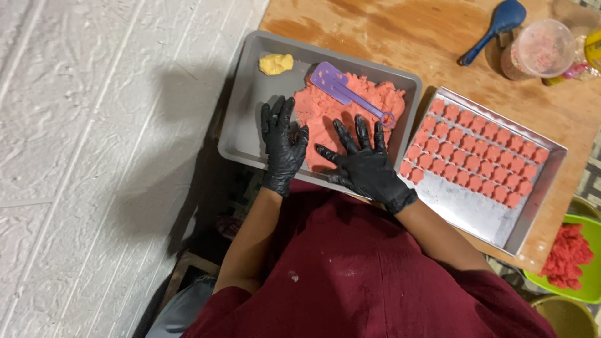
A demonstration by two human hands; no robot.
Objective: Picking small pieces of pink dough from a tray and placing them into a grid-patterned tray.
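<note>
A grey tray [250, 106] on the wooden table holds a flattened mass of pink dough [369, 100]. My right hand [366, 164], in a black glove, lies flat on the dough's near part with fingers spread. My left hand [283, 145], also gloved in black, rests at the dough's left edge, fingers apart, partly on the tray floor. A purple spatula [341, 89] lies across the top of the dough. A small yellow lump [275, 63] sits in the tray's far left corner.
To the right a metal tray [476, 216] carries several rows of small pink moulded pieces [476, 153]. A blue spoon [494, 28] and a clear plastic container [539, 49] stand at the back right. A green bowl [591, 288] with red crumbly material sits lower right.
</note>
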